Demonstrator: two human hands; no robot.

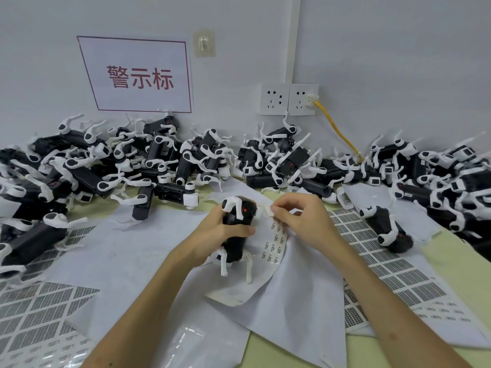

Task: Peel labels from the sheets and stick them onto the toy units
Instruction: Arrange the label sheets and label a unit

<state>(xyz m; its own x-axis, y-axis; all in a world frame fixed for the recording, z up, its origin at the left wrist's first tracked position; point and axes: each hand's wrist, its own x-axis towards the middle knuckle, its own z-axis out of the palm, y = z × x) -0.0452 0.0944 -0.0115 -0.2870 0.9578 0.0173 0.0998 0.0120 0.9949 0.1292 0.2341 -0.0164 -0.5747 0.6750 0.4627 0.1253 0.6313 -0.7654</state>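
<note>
Head view: L hand [220,232] is gripping a toy [237,239] mid-frame, above the white paper [138,251]. Its fingers are curling round the black body from the left, w/ the thumb lying across the front. The toy's long axis is running near-to-far, w/ the near end leaning a bit left. The far end, w/ a red dot and a white leg joint, is pointing up toward the wall. The two white legs at the near end are pointing down at the paper.

R hand [300,216] is sitting just right of the toy's far end. Its thumb + forefinger are pinching a small white label [269,210], and the other fingers are curling loosely. The label is hanging just beside the toy's top; can't tell if it's touching. Under the R hand a narrow strip [276,240] of printed labels is running down along the toy's right side.

More label sheets [388,264] are lying right and near left on the table [457,264]. A spare toy [385,227] is lying right of the R hand, well apart. A pile [186,160] of black-and-white toys is filling the back along the wall, under a sign [138,75], sockets [289,99] and a yellow cable [335,126].
</note>
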